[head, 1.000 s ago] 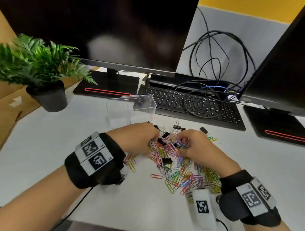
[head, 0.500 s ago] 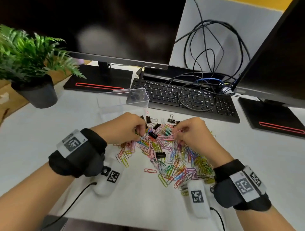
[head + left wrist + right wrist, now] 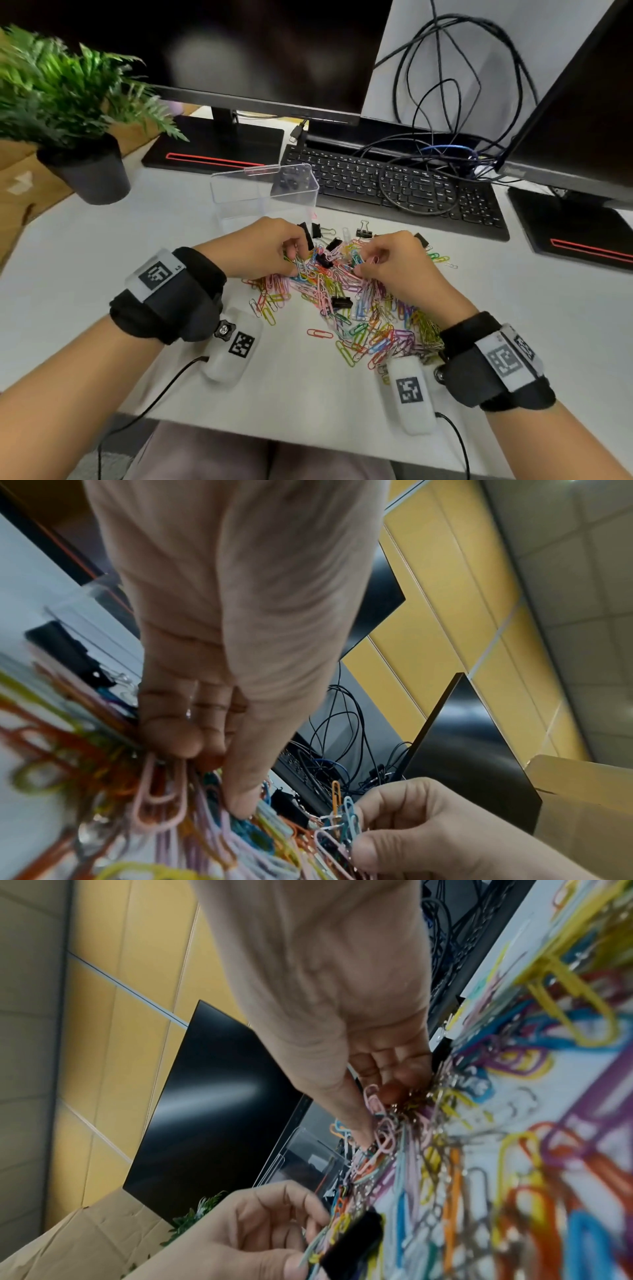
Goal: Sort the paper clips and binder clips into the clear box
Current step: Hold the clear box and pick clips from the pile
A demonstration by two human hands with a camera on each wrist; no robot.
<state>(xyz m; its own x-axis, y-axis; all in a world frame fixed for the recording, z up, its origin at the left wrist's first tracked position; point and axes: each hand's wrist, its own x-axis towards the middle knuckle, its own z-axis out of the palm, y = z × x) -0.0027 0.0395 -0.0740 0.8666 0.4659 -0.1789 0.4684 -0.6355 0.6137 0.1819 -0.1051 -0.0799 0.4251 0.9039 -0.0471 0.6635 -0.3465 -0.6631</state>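
Note:
A heap of coloured paper clips [image 3: 346, 308] with several black binder clips [image 3: 341, 302] covers the white desk [image 3: 102, 267]. Behind its left end stands the clear box [image 3: 263, 195], open at the top. My left hand [image 3: 294, 263] grips a bunch of paper clips at the heap's far left; the left wrist view shows the hand [image 3: 212, 772] curled round pink clips [image 3: 161, 794]. My right hand [image 3: 363, 264] pinches a few clips beside it, pink ones [image 3: 375, 1104] between thumb and fingers [image 3: 377, 1112]. A binder clip [image 3: 323, 260] lies between the hands.
A keyboard [image 3: 394, 185] with a tangle of cables [image 3: 445, 102] runs behind the heap. Two monitors stand on bases [image 3: 215, 144] at back left and far right. A potted plant [image 3: 85, 164] stands at the left. Cardboard lies beyond the desk's left edge.
Both hands have stayed at the far side of the heap, working their fingers through the clips. The left wrist has rolled a little, and the head view has tilted down.

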